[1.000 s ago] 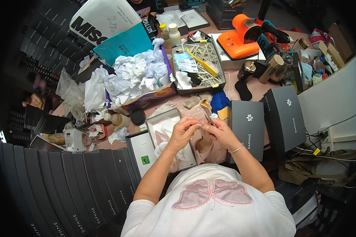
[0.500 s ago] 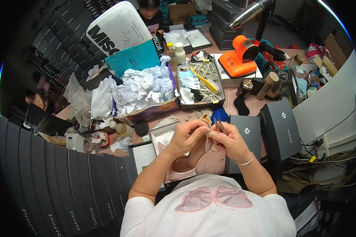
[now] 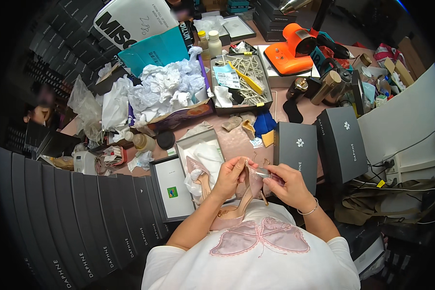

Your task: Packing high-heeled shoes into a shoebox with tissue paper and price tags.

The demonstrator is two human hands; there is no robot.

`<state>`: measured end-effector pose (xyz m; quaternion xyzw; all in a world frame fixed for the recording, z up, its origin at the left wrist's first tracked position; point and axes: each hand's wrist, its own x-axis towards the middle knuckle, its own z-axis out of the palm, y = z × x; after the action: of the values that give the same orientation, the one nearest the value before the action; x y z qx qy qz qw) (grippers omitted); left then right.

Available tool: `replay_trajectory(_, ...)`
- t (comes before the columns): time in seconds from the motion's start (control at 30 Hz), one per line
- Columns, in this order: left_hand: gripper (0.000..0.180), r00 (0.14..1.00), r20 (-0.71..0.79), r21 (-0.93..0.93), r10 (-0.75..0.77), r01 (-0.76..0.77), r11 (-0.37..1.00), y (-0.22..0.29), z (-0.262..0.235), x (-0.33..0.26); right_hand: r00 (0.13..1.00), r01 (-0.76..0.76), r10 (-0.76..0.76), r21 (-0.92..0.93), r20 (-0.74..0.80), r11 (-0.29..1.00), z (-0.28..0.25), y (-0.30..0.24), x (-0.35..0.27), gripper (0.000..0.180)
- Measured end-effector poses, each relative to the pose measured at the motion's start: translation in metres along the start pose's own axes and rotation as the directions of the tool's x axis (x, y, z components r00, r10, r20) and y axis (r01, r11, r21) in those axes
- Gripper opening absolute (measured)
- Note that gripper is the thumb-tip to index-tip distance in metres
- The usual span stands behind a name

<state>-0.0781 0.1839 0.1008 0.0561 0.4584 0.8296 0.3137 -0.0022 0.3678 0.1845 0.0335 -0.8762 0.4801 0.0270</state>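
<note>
My left hand (image 3: 229,180) is closed on the toe end of a pale pink high-heeled shoe (image 3: 254,186), tilted in front of my shirt with its heel end toward me. In my right hand (image 3: 291,187), pinched between thumb and fingers, is a small grey metal tool (image 3: 262,172) that meets the side of the toe. Its exact kind cannot be made out. A second pink shoe (image 3: 196,167) lies beside white tissue paper in an open shoe box (image 3: 182,145), just left of my left hand.
Dark closed shoe boxes (image 3: 295,150) stand to the right, and more are stacked at left. Behind are a carton of crumpled paper (image 3: 166,92), a tray of white sticks with a yellow brush (image 3: 246,77), an orange device (image 3: 290,53), bottles (image 3: 214,43) and a black sock (image 3: 292,111).
The shoe and both hands have come lower and closer to me, the toe turning to show its side. The metal tool has swung down against it. The second shoe in the box is now uncovered.
</note>
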Motion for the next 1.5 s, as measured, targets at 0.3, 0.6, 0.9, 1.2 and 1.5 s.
replay_trajectory(0.3, 0.027, 1.0, -0.005, 0.089, 0.008, -0.008, 0.996, 0.009, 0.013, -0.01, 0.997, 0.071, -0.07, -0.099, 0.021, 0.992, -0.001, -0.007, 0.005, 0.028)
replay_trajectory(0.6, 0.026, 0.999, 0.03, 0.11, 0.014, -0.017, 0.994, 0.011, 0.018, -0.016, 0.997, -0.004, 0.001, 0.034, 0.079, 0.999, -0.01, -0.002, 0.002, 0.028)
replay_trajectory(0.9, 0.022, 0.999, 0.043, 0.114, -0.018, 0.013, 0.993, 0.007, 0.018, -0.013, 0.985, 0.159, -0.141, -0.203, 0.101, 0.966, -0.007, -0.009, 0.004, 0.03)
replay_trajectory(1.2, 0.024, 1.0, 0.017, 0.136, -0.009, 0.006, 0.991, 0.006, 0.018, -0.015, 0.971, 0.24, -0.202, -0.467, 0.13, 0.851, -0.007, -0.025, 0.003, 0.03)
replay_trajectory(1.5, 0.026, 1.0, -0.01, 0.152, 0.0, 0.002, 0.988, 0.007, 0.021, -0.016, 0.976, 0.219, -0.185, -0.58, 0.118, 0.785, -0.005, -0.038, 0.004, 0.022)
